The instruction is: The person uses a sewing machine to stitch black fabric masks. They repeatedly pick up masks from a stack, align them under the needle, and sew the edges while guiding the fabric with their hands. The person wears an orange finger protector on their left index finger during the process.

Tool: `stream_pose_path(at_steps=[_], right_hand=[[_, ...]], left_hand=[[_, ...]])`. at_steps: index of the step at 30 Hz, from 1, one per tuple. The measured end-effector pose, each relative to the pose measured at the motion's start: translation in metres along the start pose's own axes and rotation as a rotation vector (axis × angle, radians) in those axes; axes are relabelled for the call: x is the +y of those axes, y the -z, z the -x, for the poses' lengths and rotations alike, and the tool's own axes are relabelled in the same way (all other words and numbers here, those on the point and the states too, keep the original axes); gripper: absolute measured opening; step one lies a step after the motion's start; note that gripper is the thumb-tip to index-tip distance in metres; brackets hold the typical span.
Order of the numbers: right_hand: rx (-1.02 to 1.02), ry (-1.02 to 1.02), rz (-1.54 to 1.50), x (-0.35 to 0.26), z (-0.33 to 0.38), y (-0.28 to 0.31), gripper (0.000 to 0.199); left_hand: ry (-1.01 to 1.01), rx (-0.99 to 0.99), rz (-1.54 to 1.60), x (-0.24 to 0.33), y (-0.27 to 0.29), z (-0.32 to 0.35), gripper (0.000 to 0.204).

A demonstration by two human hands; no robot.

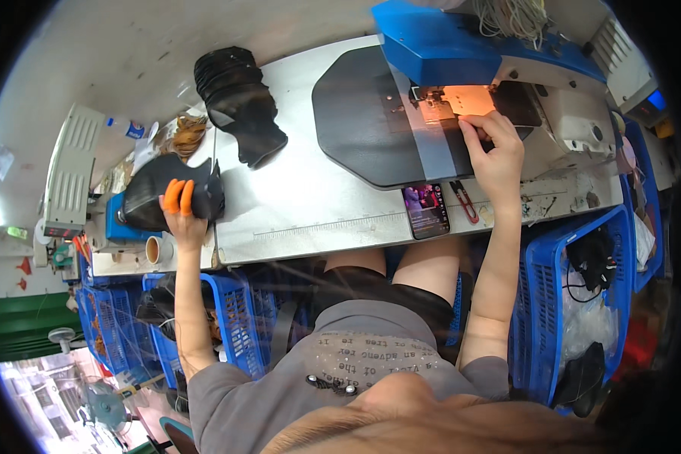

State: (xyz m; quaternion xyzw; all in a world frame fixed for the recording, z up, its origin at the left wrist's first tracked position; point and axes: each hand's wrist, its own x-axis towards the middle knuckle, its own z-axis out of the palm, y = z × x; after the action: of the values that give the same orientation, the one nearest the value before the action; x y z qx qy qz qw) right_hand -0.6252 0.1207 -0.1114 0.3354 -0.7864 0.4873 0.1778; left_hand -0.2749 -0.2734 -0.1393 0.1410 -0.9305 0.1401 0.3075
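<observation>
Out to the left, my left hand (185, 221), with orange covers on two fingers, grips the near edge of a black leather-like piece (145, 193). The piece lies over the left end of the work table, partly on a blue machine base. My right hand (499, 151) is beside the lit needle area of a blue and white sewing machine (439, 45). Its thumb and forefinger come together in a pinch near the presser foot (431, 102); whatever they hold is too small to make out. A stack of black curved pieces (238, 106) rests at the table's back left.
A phone (427, 212) and red-handled thread snips (464, 201) lie at the table's front edge (325, 236). Blue plastic baskets (536, 303) stand below at both sides. A roll of tape (156, 250) sits near my left wrist.
</observation>
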Motion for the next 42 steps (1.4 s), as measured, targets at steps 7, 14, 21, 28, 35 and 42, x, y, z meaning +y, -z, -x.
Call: stream_pose_path(at_steps=[7, 14, 21, 28, 35, 42], right_hand=[[0.002, -0.001, 0.011, 0.001, 0.002, -0.003, 0.003], [0.003, 0.004, 0.010, 0.001, -0.001, 0.000, 0.004], [0.011, 0.002, 0.035, 0.002, 0.000, -0.001, 0.007], [0.033, 0.032, 0.061, 0.004, 0.000, -0.003, 0.008], [0.045, 0.032, 0.037, 0.006, 0.000, -0.003, 0.008], [-0.231, -0.151, -0.624, -0.053, 0.007, 0.046, 0.011]], left_hand=[[0.113, -0.368, 0.044, -0.005, -0.019, 0.035, 0.091], [-0.051, -0.332, 0.071, 0.071, -0.112, -0.047, 0.069], [0.155, -0.590, 0.048, 0.063, -0.148, -0.074, 0.034], [0.206, 0.115, 0.343, 0.129, -0.056, -0.143, 0.025], [-0.329, 0.041, 0.541, 0.235, -0.017, -0.173, 0.026], [-0.303, -0.017, 0.595, 0.245, -0.024, -0.166, 0.033]])
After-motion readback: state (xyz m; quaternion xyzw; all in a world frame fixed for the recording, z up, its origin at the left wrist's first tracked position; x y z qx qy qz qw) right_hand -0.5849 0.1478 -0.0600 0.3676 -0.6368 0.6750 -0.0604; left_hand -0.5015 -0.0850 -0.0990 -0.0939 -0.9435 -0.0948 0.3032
